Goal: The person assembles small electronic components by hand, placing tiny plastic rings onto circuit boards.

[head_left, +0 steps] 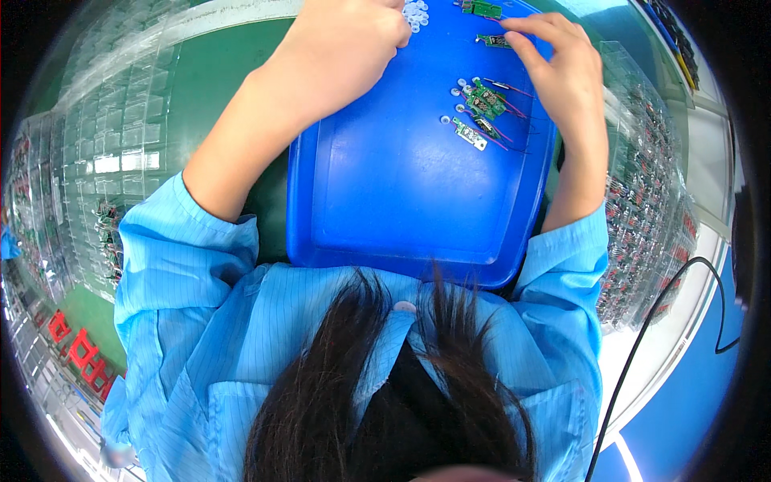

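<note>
Blue tray (385,209) on the green bench (217,72), long axis running away from the person, who leans over it in a light-blue smock.

Right hand (562,72) lies over the tray's far right edge, forearm coming up along the right rim. Fingers bent, tips pinched on a small green circuit board (491,40) at the far end — a light fingertip grip, not a full fist. A second small board (482,9) lies just beyond it, at the frame's top.

Left hand (345,40) is curled, knuckles up, at the tray's far left, touching or just beside a cluster of small white rings (416,13). Whether anything sits inside the curl — cannot tell.

Between the hands and nearer the person: a loose group of wired boards (482,112), green with red and dark leads trailing to the right, each lying slantwise across the tray. They sit just beside the right wrist, clearly closer to the right hand than the left.

Clear plastic compartment trays (112,161) flank the tray on both sides; the right-hand stack (650,209) is filled with small parts.
</note>
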